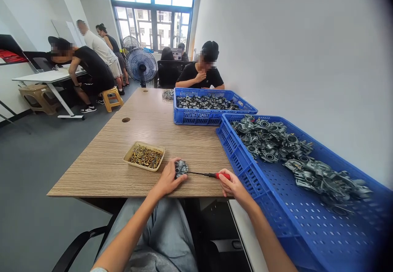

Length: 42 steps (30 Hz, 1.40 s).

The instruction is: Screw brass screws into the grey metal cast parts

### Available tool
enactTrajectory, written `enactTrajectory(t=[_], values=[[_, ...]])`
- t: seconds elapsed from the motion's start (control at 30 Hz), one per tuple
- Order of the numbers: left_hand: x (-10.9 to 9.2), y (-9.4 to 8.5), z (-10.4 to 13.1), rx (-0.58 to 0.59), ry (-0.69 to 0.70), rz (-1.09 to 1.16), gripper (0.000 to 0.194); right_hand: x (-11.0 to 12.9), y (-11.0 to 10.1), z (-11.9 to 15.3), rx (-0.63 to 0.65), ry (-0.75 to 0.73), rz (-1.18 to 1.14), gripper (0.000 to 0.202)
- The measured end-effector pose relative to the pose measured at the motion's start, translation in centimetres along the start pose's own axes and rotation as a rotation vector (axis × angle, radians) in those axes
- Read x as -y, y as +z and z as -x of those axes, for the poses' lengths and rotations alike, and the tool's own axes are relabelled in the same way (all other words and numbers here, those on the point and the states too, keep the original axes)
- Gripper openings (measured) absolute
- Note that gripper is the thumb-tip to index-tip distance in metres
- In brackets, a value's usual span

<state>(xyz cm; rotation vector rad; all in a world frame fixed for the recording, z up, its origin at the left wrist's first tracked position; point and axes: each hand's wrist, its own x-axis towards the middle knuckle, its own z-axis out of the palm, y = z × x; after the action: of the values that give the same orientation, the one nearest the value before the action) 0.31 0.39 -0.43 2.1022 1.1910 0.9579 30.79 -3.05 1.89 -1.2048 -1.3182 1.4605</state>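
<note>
On the wooden table near its front edge, my left hand (169, 177) is wrapped round a grey metal part (181, 168) with round openings. My right hand (231, 184) grips the red and black handle of a screwdriver (210, 175). The thin shaft points left, and its tip meets the right side of the metal part. To the left of my left hand sits a cream tray (125, 158) full of small brass-coloured pieces.
A blue crate (264, 194) with similar metal parts stands at the right. Behind it is another filled blue crate (196, 119). A person (211, 73) sits across the table (101, 161). A fan (141, 65) and several people are further back.
</note>
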Motion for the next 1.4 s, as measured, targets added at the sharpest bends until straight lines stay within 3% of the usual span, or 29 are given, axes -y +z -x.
enactTrajectory(t=[0.17,0.43,0.8,1.4], values=[[-0.2,0.2,0.1,-0.007,0.000,0.023,0.065,-1.4,0.6,-0.8,0.001,0.015,0.009,0.047],[-0.2,0.3,-0.2,-0.061,-0.020,0.037,0.064,-2.0,1.0,-1.1,-0.033,0.013,-0.014,0.046],[0.2,0.2,-0.5,-0.081,-0.019,0.070,0.070,-1.1,1.1,-0.6,-0.076,0.036,-0.108,0.048],[0.1,0.1,-0.5,-0.105,-0.038,0.089,0.070,-1.7,1.1,-1.0,-0.125,0.022,-0.125,0.050]])
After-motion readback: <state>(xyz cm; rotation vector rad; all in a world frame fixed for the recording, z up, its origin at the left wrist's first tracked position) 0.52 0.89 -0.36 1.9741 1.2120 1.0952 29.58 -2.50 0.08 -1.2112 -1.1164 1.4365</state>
